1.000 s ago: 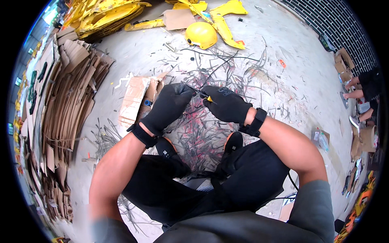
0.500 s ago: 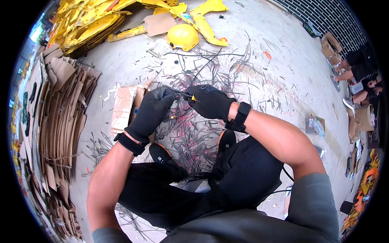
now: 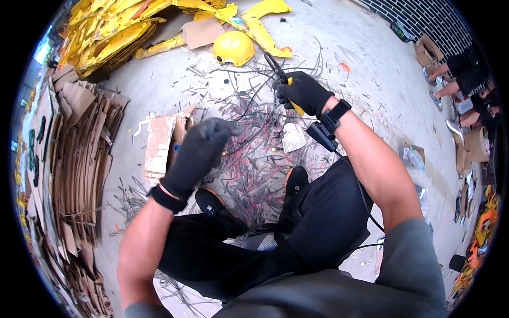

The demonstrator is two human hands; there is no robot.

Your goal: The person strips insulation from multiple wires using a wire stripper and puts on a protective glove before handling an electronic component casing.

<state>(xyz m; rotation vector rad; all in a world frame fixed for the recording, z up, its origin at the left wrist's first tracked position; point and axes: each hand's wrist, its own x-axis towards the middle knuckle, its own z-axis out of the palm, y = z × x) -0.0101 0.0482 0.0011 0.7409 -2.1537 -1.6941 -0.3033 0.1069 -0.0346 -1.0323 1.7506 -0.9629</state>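
Note:
My right hand (image 3: pixel 307 94), in a black glove, grips a pair of pliers (image 3: pixel 275 65) with yellow handles and long dark jaws. The jaws point away from me, over the floor near a yellow helmet (image 3: pixel 233 47). Lower and to the left, my left hand (image 3: pixel 204 144) is also gloved in black, its fingers curled closed. Whether a piece of cable is in those fingers is hard to see. Beneath both hands lies a litter of black and red cable scraps (image 3: pixel 246 159). A crumpled white piece (image 3: pixel 293 138) rests on the scraps below my right hand.
An opened cardboard box (image 3: pixel 160 146) stands beside my left hand. Stacked flattened cardboard (image 3: pixel 79 169) fills the left side. Yellow plastic panels (image 3: pixel 114 29) are heaped at the far left. Other people's legs (image 3: pixel 450 87) show at the right. A black cord (image 3: pixel 358 183) runs from my right wrist.
My right hand has moved away and to the right with the pliers, apart from my left hand. The left hand has stayed nearly in place. The white piece on the floor has come into sight.

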